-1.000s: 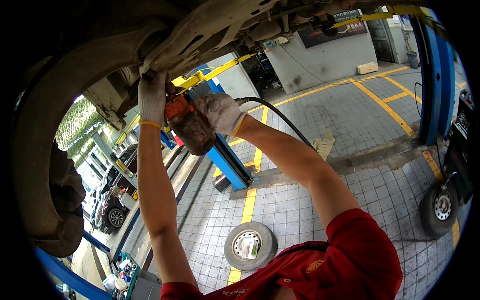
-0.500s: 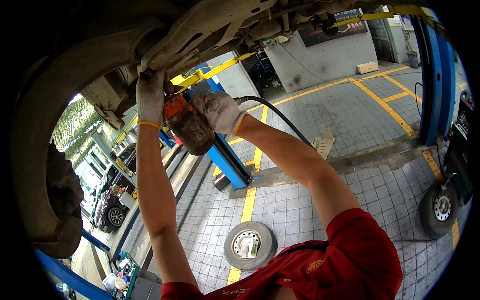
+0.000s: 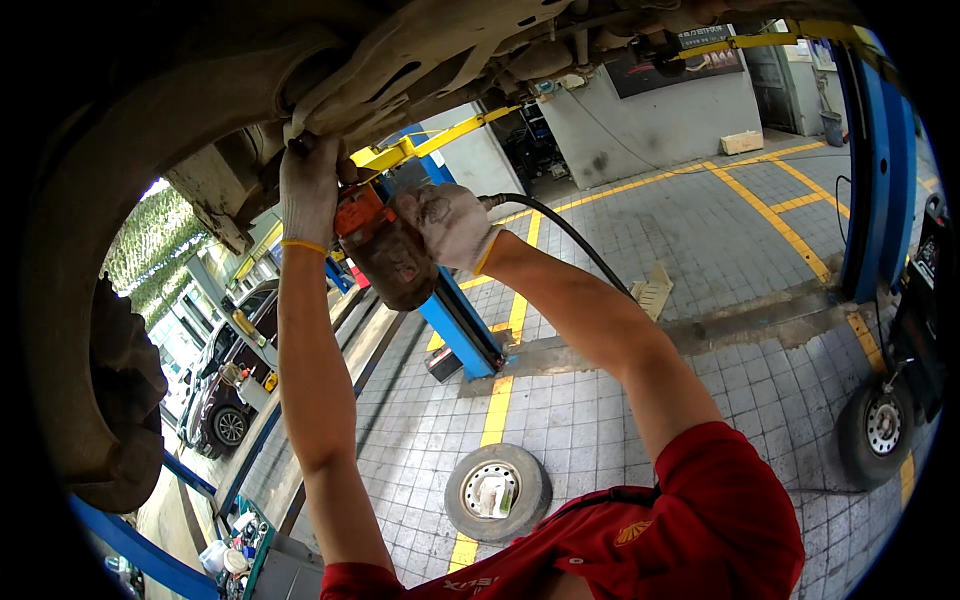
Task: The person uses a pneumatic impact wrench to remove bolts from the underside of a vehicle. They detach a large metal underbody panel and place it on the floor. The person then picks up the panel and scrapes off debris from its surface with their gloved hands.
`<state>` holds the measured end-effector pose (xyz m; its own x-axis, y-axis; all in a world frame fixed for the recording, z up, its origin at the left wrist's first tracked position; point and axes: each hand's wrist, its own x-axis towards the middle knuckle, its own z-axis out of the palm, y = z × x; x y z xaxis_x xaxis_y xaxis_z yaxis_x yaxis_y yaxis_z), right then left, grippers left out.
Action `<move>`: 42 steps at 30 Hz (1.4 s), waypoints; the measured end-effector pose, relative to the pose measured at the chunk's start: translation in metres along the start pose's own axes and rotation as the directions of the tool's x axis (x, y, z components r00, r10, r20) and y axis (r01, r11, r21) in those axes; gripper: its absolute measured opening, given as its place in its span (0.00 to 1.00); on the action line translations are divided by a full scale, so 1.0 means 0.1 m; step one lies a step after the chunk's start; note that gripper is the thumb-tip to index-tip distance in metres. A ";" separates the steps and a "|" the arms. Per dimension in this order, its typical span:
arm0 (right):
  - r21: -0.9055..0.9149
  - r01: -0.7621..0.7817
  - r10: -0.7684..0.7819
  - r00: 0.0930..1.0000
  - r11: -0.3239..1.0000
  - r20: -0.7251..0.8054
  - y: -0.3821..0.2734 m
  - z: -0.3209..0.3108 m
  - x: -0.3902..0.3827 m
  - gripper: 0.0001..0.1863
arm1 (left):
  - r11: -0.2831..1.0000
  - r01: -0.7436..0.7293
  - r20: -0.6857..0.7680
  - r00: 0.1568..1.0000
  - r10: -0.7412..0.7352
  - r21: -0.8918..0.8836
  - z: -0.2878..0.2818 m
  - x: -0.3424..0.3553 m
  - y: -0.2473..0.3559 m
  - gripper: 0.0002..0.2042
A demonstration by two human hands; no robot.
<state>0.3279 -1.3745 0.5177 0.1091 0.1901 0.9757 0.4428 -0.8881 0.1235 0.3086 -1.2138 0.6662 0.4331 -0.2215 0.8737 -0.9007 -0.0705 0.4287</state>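
Observation:
Overhead, a worn orange-and-dark air impact wrench [image 3: 388, 255] is held up under a raised vehicle's metal underbody [image 3: 430, 50]. My right hand [image 3: 450, 228], in a soiled white glove, is wrapped round the wrench's handle, where a black air hose [image 3: 575, 235] joins it. My left hand [image 3: 312, 195], gloved in white with a yellow cuff edge, is closed at the front end of the wrench, right against the underbody. A small dark piece shows by its fingertips; what it grips is mostly hidden.
A curved rusty-brown part [image 3: 75, 220] looms at the left. A yellow lift arm [image 3: 440, 140] reaches out behind the wrench, near a blue post [image 3: 465, 325]. On the tiled floor lies a wheel [image 3: 530, 490]; another wheel [image 3: 880, 425] leans at the right, by another blue post [image 3: 875, 170].
The view has shifted slightly, so hands and wrench appear a little farther right. Both hands keep the same hold, and the wrench stays against the underbody.

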 end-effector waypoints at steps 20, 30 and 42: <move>0.077 0.026 -0.024 0.999 0.997 -0.024 -0.02 0.02 0.00 0.16 | 0.999 0.020 0.065 0.998 -0.017 -0.041 -0.08 0.08 -0.16 0.10; 0.013 0.006 -0.007 0.999 1.000 0.053 -0.04 0.01 0.01 0.16 | 0.999 0.041 0.013 0.999 -0.041 -0.021 -0.03 0.04 -0.07 0.10; 0.071 0.007 -0.007 1.000 0.997 0.001 -0.04 0.01 0.03 0.13 | 1.000 -0.002 0.000 1.000 0.002 0.023 -0.04 0.05 -0.08 0.14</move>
<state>0.3273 -1.3704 0.5197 0.1072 0.1966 0.9746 0.5055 -0.8549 0.1168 0.3179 -1.2105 0.6679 0.4310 -0.2214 0.8747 -0.9023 -0.0926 0.4211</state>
